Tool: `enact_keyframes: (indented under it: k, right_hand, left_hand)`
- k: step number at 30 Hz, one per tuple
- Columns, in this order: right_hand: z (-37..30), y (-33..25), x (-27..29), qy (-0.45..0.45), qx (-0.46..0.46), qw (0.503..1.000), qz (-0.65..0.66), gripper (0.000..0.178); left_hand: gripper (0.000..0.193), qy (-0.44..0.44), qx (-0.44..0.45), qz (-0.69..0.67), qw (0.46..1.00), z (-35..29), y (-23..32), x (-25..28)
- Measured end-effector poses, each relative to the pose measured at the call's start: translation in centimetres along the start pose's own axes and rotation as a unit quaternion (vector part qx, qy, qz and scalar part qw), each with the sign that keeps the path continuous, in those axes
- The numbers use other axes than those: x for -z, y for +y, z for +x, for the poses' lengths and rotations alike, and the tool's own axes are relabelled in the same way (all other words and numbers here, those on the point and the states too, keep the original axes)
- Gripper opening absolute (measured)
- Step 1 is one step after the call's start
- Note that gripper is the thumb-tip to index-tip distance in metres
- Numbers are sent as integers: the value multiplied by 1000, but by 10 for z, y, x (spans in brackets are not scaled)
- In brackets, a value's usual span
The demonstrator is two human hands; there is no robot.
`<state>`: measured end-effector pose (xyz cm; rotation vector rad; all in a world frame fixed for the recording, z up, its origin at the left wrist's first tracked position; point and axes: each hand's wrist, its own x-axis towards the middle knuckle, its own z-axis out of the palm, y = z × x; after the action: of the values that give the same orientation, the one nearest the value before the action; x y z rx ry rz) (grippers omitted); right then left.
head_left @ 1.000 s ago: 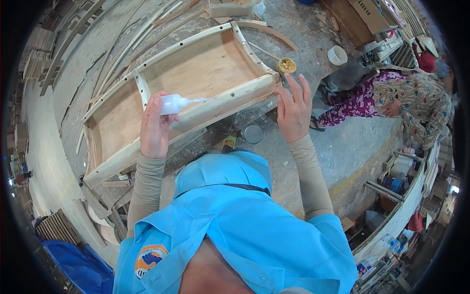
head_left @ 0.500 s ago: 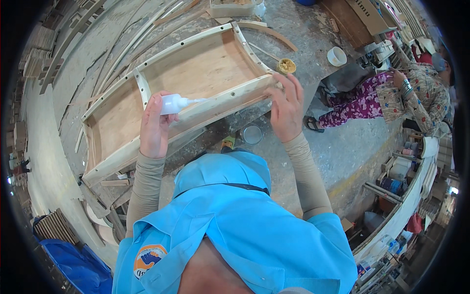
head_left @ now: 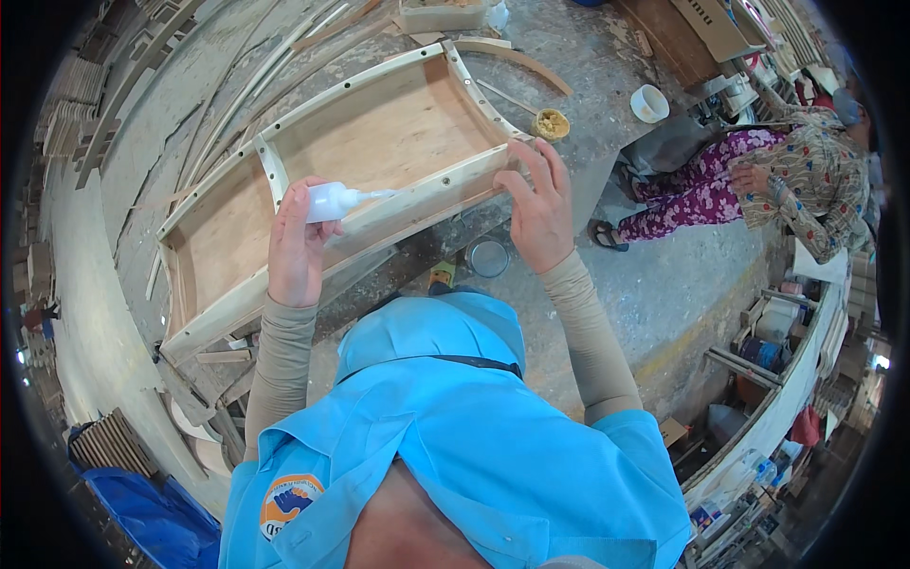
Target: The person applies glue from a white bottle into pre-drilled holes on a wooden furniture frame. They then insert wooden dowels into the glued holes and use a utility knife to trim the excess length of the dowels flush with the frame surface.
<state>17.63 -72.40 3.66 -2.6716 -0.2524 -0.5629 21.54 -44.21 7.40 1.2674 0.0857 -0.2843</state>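
The left hand (head_left: 296, 261) grips a white bottle (head_left: 329, 203) sideways, apparently to aim its nozzle (head_left: 354, 198) rightward, while the right hand (head_left: 540, 223), loosely parted, meets the wooden frame's (head_left: 427, 194) near side.

The right hand (head_left: 542, 223) has slid left along the near side of the wooden frame (head_left: 427, 199) from its right-hand corner, its fingertips now further in on that side and its forearm leaning further left. On the right, the co-worker (head_left: 810, 166) has lowered a hand (head_left: 752, 178), raised a half second ago, to the patterned top, and a sandalled foot (head_left: 607, 235) shows further left than at first.
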Motion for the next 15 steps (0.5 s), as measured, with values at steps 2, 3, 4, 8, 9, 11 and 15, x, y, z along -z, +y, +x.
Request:
enact_keyframes:
  k: [2,3,4,8,9,11,15]
  right_hand:
    - [2,3,5,12,-11,999,-42,23]
    - [3,5,8,19,-16,998,-63,23]
    - [3,9,11,36,-29,996,-80,22]
    - [3,11,18,79,-59,991,-93,19]
    - [3,9,18,83,-62,991,-83,18]
    - [2,2,9,55,-30,997,-53,18]
    - [-1,-5,2,2,-23,998,-61,20]
  left_hand:
    - [38,5,-3,-3,1000,-1,0,1]
    - [38,8,-5,-4,1000,-1,0,1]
    - [38,9,-6,-6,1000,-2,0,2]
    - [38,21,-5,-8,1000,-3,0,4]
    - [38,27,-4,-8,1000,-3,0,3]
    - [38,21,-7,-12,1000,-3,0,4]
    - [38,19,-10,-12,1000,-2,2,1]
